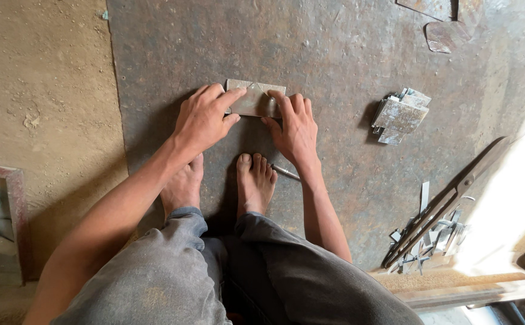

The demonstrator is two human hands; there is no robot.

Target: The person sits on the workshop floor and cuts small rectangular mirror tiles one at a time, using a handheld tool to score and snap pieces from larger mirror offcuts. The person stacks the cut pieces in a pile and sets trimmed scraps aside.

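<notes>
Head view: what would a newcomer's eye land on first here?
Both hands press a small metal plate flat on the big metal sheet, the left hand on its left edge and the right hand on its right. Bare feet sit just below. Long shears lie among offcuts at right, beyond a stack of cut plates.

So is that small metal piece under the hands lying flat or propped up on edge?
Flat. The metal piece lies face-up on the big metal sheet, with the left hand and right hand pressing on it.
</notes>
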